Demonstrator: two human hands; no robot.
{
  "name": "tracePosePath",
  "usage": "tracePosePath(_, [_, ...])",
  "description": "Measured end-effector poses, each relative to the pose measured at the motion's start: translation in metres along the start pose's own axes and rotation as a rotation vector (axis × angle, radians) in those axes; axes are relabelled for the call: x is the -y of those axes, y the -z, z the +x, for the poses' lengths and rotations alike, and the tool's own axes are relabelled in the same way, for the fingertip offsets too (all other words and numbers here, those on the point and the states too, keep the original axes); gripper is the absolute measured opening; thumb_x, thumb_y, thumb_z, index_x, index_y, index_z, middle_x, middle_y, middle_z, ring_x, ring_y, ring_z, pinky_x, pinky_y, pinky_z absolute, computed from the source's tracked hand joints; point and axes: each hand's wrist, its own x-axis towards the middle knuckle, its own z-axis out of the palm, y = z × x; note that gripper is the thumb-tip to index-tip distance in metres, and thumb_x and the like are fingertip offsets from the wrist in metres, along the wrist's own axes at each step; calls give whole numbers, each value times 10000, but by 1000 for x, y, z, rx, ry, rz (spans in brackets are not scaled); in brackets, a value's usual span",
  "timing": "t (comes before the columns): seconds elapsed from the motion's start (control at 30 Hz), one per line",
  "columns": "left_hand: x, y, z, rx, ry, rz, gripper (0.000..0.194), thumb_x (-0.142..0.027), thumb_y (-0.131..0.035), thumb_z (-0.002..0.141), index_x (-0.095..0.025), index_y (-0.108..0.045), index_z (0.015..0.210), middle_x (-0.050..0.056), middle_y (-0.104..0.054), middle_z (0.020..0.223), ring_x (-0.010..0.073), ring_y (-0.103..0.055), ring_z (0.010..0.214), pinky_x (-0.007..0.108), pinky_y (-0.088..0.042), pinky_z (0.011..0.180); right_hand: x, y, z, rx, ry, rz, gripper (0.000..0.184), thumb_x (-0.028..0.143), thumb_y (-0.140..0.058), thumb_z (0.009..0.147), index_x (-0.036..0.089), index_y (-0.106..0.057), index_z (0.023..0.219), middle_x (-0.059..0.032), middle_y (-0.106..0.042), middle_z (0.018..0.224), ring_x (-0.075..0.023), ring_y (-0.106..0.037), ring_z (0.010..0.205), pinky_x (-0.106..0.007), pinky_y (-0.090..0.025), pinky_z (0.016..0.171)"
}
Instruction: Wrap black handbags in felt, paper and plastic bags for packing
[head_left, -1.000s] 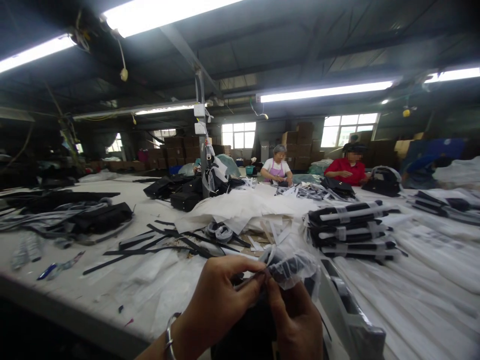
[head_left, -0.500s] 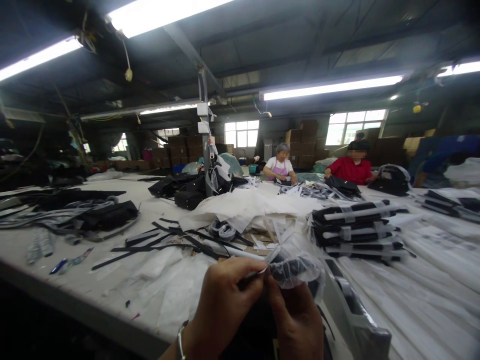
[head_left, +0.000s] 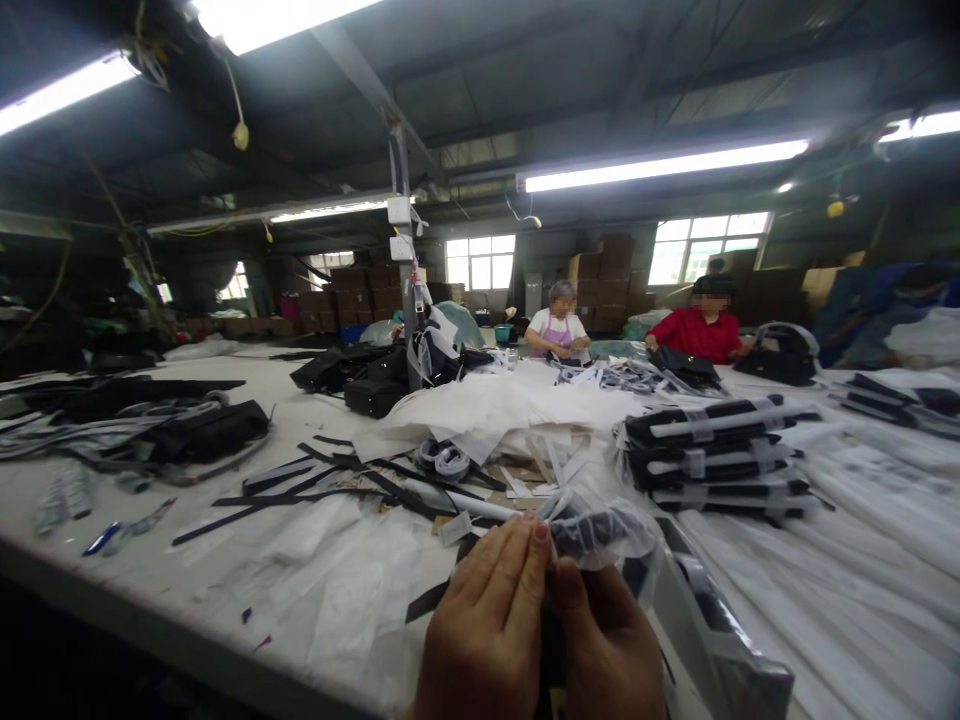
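In front of me, a dark curved piece wrapped in clear plastic (head_left: 600,535) is held at its near end. My right hand (head_left: 611,640) is closed on the plastic from below, thumb up against it. My left hand (head_left: 480,620) presses its fingers together at the plastic's left end, beside the right thumb. What lies under the left fingers is hidden. A black strip (head_left: 429,602) sticks out to the left, behind my left hand. Dark material shows below, between the two hands.
A grey tape dispenser (head_left: 724,615) stands to the right. Behind it lies a stack of wrapped black pieces (head_left: 712,460). Black strips (head_left: 300,490), white sheets (head_left: 510,410) and a blue-handled tool (head_left: 102,540) lie on the table. Two people sit opposite; another is at far right.
My left hand has turned from a pinch with a dark thin item showing to fingers laid together over the plastic's end. A black strip now shows left of it. The view has shifted slightly.
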Motion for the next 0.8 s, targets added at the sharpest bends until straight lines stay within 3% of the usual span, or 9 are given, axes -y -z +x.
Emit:
tracePosePath(0.1, [0, -1, 0, 19, 13, -36, 509, -81, -479, 951, -95, -444, 1459, 166, -638, 1313, 264, -603, 1241, 387, -502, 1056, 4, 4, 0, 44, 7, 20, 435, 488, -824, 689, 199, -762, 1009, -117, -775, 1041, -336, -724, 988, -418, -591, 885])
tracePosePath(0.17, [4, 2, 4, 58, 57, -171, 505, -70, -484, 932, -136, -493, 1432, 144, -629, 1339, 252, -596, 1252, 382, -495, 1064, 8, 5, 0, 33, 9, 16, 405, 462, -826, 693, 214, -765, 1007, -103, -777, 1037, -329, -725, 983, -415, -597, 874])
tracePosePath(0.27, [15, 11, 21, 159, 293, -534, 318, -162, -543, 942, -212, -681, 1224, 85, -702, 1240, 227, -652, 1168, 342, -516, 1027, 11, 8, 0, 38, 2, -25, 387, 482, -802, 720, 215, -773, 998, -75, -783, 887, -291, -736, 849, -365, -615, 757])
tracePosePath(0.37, [30, 18, 41, 349, 578, -824, 188, -303, -662, 903, -237, -739, 1062, 35, -749, 1104, 219, -687, 1068, 310, -528, 973, 11, 11, 0, 83, -12, -42, 379, 513, -772, 750, 195, -778, 956, -50, -744, 732, -235, -700, 691, -301, -577, 631])
tracePosePath(0.5, [44, 18, 56, 597, 624, -918, 301, -339, -715, 843, -217, -714, 1118, 32, -740, 1094, 233, -676, 1054, 309, -510, 959, 9, 9, 2, 115, -19, 12, 378, 500, -762, 773, 198, -773, 1000, -56, -754, 796, -260, -709, 801, -351, -573, 752])
tracePosePath(0.67, [45, 6, 55, 615, 625, -978, 291, -324, -697, 835, -200, -722, 1098, 39, -746, 1074, 236, -681, 1029, 299, -521, 917, 13, 5, 2, 103, -26, -12, 386, 504, -755, 785, 198, -774, 1020, -57, -771, 858, -267, -722, 858, -352, -582, 781])
tracePosePath(0.73, [45, 1, 53, 611, 667, -955, 289, -359, -685, 839, -189, -733, 1069, 46, -756, 1027, 243, -694, 980, 310, -532, 891, 16, 16, 2, 119, -28, -49, 428, 523, -737, 794, 200, -756, 1074, -64, -777, 914, -265, -729, 852, -369, -591, 792])
tracePosePath(0.8, [46, -1, 51, 588, 706, -902, 308, -412, -679, 839, -193, -739, 1048, 40, -761, 990, 246, -702, 940, 320, -537, 876, 21, 44, 4, 65, -6, -151, 476, 560, -723, 783, 206, -746, 1101, -77, -778, 961, -279, -738, 843, -404, -597, 798])
